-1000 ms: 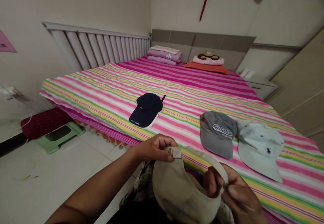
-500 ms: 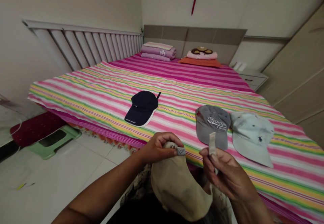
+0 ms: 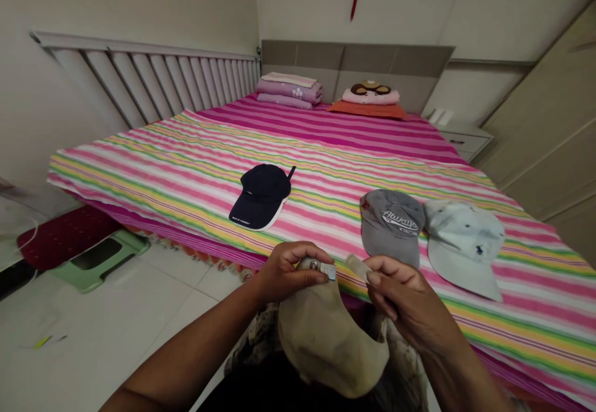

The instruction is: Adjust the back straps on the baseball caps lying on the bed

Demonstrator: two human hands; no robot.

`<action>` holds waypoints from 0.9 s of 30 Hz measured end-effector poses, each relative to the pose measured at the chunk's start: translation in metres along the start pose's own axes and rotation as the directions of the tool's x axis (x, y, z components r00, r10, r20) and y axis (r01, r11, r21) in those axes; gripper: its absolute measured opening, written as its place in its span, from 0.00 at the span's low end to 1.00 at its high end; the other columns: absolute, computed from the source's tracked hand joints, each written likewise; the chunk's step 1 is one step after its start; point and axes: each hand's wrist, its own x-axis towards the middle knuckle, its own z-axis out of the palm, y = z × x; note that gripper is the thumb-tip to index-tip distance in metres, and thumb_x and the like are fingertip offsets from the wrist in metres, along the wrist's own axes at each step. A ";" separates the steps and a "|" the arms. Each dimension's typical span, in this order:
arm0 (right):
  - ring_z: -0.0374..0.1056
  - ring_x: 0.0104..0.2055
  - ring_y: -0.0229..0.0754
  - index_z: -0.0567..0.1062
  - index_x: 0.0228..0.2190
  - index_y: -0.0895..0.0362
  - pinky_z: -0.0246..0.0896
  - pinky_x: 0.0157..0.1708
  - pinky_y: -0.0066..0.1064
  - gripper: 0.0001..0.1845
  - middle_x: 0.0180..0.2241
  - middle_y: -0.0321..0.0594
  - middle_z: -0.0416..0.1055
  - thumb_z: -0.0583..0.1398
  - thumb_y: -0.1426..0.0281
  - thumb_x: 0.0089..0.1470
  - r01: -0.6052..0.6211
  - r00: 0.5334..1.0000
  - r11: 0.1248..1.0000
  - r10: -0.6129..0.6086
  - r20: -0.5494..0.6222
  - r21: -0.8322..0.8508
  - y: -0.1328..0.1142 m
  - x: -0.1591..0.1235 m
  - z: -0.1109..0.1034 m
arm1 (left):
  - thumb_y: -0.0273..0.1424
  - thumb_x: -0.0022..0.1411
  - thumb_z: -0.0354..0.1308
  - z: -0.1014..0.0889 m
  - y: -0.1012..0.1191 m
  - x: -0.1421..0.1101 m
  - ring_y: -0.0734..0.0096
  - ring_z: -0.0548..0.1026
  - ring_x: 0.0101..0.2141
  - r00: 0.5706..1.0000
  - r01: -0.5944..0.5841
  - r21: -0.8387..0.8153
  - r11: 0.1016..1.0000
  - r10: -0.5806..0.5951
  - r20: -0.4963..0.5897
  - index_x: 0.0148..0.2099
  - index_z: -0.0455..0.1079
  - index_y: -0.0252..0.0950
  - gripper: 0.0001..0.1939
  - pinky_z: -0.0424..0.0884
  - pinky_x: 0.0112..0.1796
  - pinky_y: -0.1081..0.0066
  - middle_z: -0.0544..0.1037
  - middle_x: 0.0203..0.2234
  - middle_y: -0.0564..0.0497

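Observation:
A beige baseball cap (image 3: 330,344) is held over my lap, its back opening facing up. My left hand (image 3: 291,272) pinches the cap's edge beside a metal buckle (image 3: 328,270). Between the thumb and fingers of my right hand (image 3: 400,294) is the cap's loose strap (image 3: 357,267), its free end pointing left toward the buckle. Strap and buckle are apart. On the bed beyond lie a navy cap (image 3: 263,195), a grey cap (image 3: 391,223) with white lettering, and a pale cap (image 3: 465,244) with a small dark emblem.
A striped sheet (image 3: 186,164) covers the bed. Folded purple bedding (image 3: 288,92) and an orange-and-pink stack (image 3: 367,108) sit by the headboard (image 3: 321,64). A green stool (image 3: 93,269) stands on the floor at left, and a white nightstand (image 3: 465,139) at the far right.
My right hand has swung the strap from upright to pointing left, bringing its end closer to the buckle. My left hand keeps its pinch on the cap's edge.

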 end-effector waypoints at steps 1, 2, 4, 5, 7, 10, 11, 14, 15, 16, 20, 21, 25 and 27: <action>0.43 0.13 0.27 0.72 0.23 0.60 0.34 0.14 0.23 0.15 0.12 0.27 0.55 0.64 0.60 0.42 0.002 1.000 1.000 -0.002 -0.001 -0.006 0.000 0.001 0.001 | 0.33 0.46 0.65 0.000 -0.002 -0.001 0.74 0.71 0.27 0.999 0.048 -0.085 0.995 -0.048 0.003 0.37 0.74 0.32 0.14 0.66 0.30 0.75 0.76 0.26 0.49; 0.44 0.14 0.27 0.71 0.22 0.60 0.35 0.15 0.23 0.15 0.12 0.27 0.54 0.64 0.60 0.42 0.006 1.000 1.000 -0.006 -0.004 -0.010 0.000 0.002 0.001 | 0.34 0.46 0.65 0.001 -0.003 -0.002 0.75 0.71 0.26 0.995 0.095 -0.180 0.979 -0.095 0.010 0.37 0.74 0.32 0.15 0.66 0.29 0.75 0.76 0.25 0.50; 0.45 0.15 0.27 0.69 0.19 0.60 0.37 0.15 0.23 0.16 0.12 0.27 0.54 0.65 0.61 0.42 0.015 1.000 1.000 -0.015 -0.009 -0.008 0.000 0.003 0.004 | 0.36 0.44 0.66 0.003 -0.006 -0.003 0.75 0.71 0.25 0.987 0.157 -0.337 0.929 -0.156 0.030 0.37 0.74 0.32 0.17 0.66 0.29 0.75 0.75 0.25 0.50; 0.44 0.15 0.27 0.69 0.18 0.60 0.37 0.15 0.23 0.16 0.12 0.27 0.53 0.65 0.61 0.41 0.017 1.000 1.000 -0.017 -0.007 -0.007 0.000 0.003 0.006 | 0.36 0.44 0.66 0.004 -0.006 -0.004 0.74 0.71 0.26 0.986 0.165 -0.382 0.909 -0.164 0.034 0.37 0.74 0.32 0.18 0.66 0.30 0.74 0.76 0.25 0.49; 0.44 0.15 0.28 0.68 0.18 0.59 0.37 0.15 0.23 0.16 0.12 0.27 0.52 0.64 0.61 0.41 0.016 1.000 1.000 -0.016 0.001 -0.005 -0.001 0.003 0.010 | 0.36 0.44 0.66 0.006 -0.006 -0.004 0.73 0.72 0.29 0.987 0.154 -0.416 0.896 -0.157 0.027 0.36 0.74 0.32 0.17 0.67 0.32 0.73 0.76 0.28 0.48; 0.43 0.15 0.28 0.67 0.17 0.59 0.36 0.15 0.24 0.15 0.11 0.27 0.52 0.63 0.62 0.41 0.013 1.000 1.000 -0.013 0.002 -0.016 -0.002 0.001 0.013 | 0.35 0.44 0.66 0.008 -0.005 -0.004 0.72 0.73 0.30 0.991 0.130 -0.408 0.904 -0.135 0.017 0.37 0.74 0.32 0.16 0.67 0.34 0.73 0.77 0.29 0.48; 0.43 0.15 0.29 0.67 0.17 0.59 0.35 0.15 0.24 0.14 0.11 0.27 0.52 0.63 0.62 0.41 0.014 1.000 1.000 -0.014 0.000 -0.021 -0.002 0.000 0.014 | 0.35 0.44 0.66 0.008 -0.005 -0.004 0.72 0.73 0.30 0.992 0.124 -0.407 0.905 -0.129 0.014 0.37 0.74 0.32 0.16 0.67 0.34 0.73 0.77 0.29 0.48; 0.43 0.15 0.29 0.67 0.17 0.59 0.35 0.15 0.24 0.13 0.11 0.27 0.52 0.62 0.63 0.42 0.017 1.000 1.000 -0.017 0.008 -0.024 -0.002 0.000 0.015 | 0.35 0.43 0.67 0.008 -0.004 -0.003 0.72 0.73 0.30 0.992 0.114 -0.398 0.910 -0.124 0.002 0.36 0.74 0.32 0.16 0.67 0.33 0.73 0.77 0.29 0.47; 0.43 0.15 0.29 0.67 0.17 0.59 0.35 0.15 0.24 0.13 0.11 0.27 0.53 0.62 0.63 0.42 0.017 1.000 1.000 -0.017 0.011 -0.023 -0.002 -0.001 0.016 | 0.35 0.43 0.67 0.008 -0.003 -0.003 0.72 0.73 0.30 0.992 0.115 -0.391 0.913 -0.126 -0.003 0.36 0.74 0.32 0.17 0.67 0.33 0.73 0.77 0.29 0.47; 0.43 0.15 0.29 0.67 0.17 0.59 0.35 0.15 0.24 0.13 0.11 0.27 0.53 0.62 0.64 0.42 0.019 1.000 1.000 -0.019 0.012 -0.023 -0.002 -0.001 0.016 | 0.35 0.42 0.67 0.008 -0.003 -0.003 0.72 0.72 0.30 0.992 0.113 -0.382 0.917 -0.126 -0.008 0.35 0.74 0.32 0.17 0.67 0.33 0.73 0.77 0.29 0.47; 0.43 0.14 0.28 0.66 0.17 0.58 0.35 0.15 0.24 0.13 0.11 0.27 0.53 0.62 0.64 0.42 0.020 1.000 0.999 -0.020 0.017 -0.029 -0.002 -0.001 0.017 | 0.35 0.42 0.68 0.009 -0.002 -0.002 0.73 0.72 0.30 0.995 0.086 -0.352 0.932 -0.099 -0.018 0.35 0.74 0.32 0.16 0.67 0.32 0.74 0.77 0.29 0.47; 0.43 0.14 0.28 0.66 0.17 0.58 0.35 0.15 0.24 0.13 0.11 0.27 0.53 0.62 0.64 0.43 0.019 1.000 0.999 -0.018 0.017 -0.031 -0.002 -0.001 0.017 | 0.35 0.42 0.68 0.009 -0.001 -0.002 0.73 0.72 0.30 0.995 0.082 -0.346 0.935 -0.094 -0.018 0.35 0.74 0.33 0.16 0.67 0.32 0.74 0.76 0.28 0.47; 0.43 0.14 0.29 0.66 0.17 0.58 0.36 0.14 0.23 0.13 0.11 0.27 0.53 0.62 0.64 0.42 0.010 1.000 0.999 -0.009 0.017 -0.036 -0.003 -0.001 0.018 | 0.36 0.42 0.67 0.010 -0.001 -0.002 0.72 0.72 0.31 0.996 0.072 -0.330 0.941 -0.084 -0.023 0.35 0.74 0.33 0.17 0.67 0.33 0.73 0.77 0.30 0.47; 0.44 0.15 0.28 0.66 0.17 0.58 0.36 0.14 0.23 0.14 0.11 0.27 0.53 0.62 0.63 0.42 0.002 1.000 0.999 -0.001 0.017 -0.038 -0.003 -0.001 0.018 | 0.36 0.43 0.67 0.009 -0.001 -0.003 0.71 0.73 0.32 0.997 0.059 -0.314 0.947 -0.070 -0.023 0.35 0.74 0.33 0.16 0.67 0.34 0.72 0.77 0.31 0.47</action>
